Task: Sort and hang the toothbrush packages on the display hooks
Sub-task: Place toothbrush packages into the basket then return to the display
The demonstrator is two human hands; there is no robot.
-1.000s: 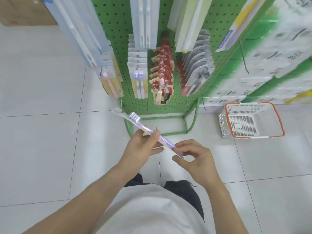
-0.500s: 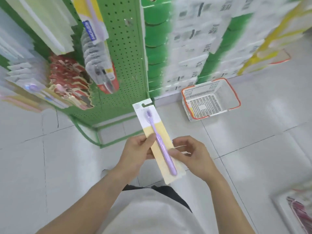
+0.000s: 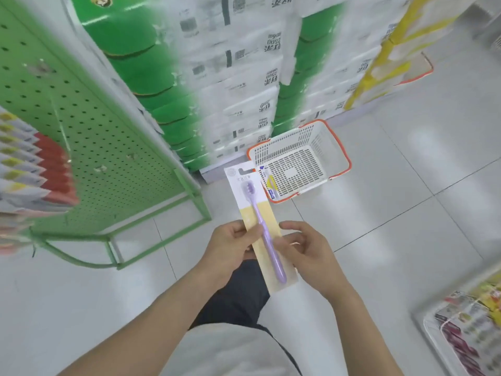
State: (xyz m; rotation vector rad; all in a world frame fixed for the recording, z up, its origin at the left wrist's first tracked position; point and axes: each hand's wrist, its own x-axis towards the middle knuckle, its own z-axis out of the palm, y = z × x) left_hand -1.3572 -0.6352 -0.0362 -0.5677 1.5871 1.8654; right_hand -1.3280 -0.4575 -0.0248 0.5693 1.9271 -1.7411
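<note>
Head view, person standing on a tiled floor beside a green pegboard rack (image 3: 89, 137). A carded pack (image 3: 253, 213) holding one purple toothbrush (image 3: 267, 240) is held face-up between both hands in front of the body, its slotted hang tab pointing away toward the basket (image 3: 329, 147). The left hand (image 3: 230, 251) pinches the pack's left edge at mid-length, thumb on the face, fingers curled behind. The right hand (image 3: 309, 251) sits at the right edge with fingers loosely curled; the thumb appears to touch the card, though whether it truly grips cannot be told. A second pack (image 3: 268, 181) lies inside the basket, against its near wall. Hung packs (image 3: 24, 164) fill the rack's far left, blurred; stacked cartons (image 3: 244, 77) rise behind.

Handling, as judged: the pack is light and thin, a flat card that is stiff along its length yet bends readily if squeezed across. The blister face is probably slick. Best held by the card edges at or below mid-length, leaving the tab slot free to slide onto a hook; pressure on the tab itself risks creasing or tearing it
</note>
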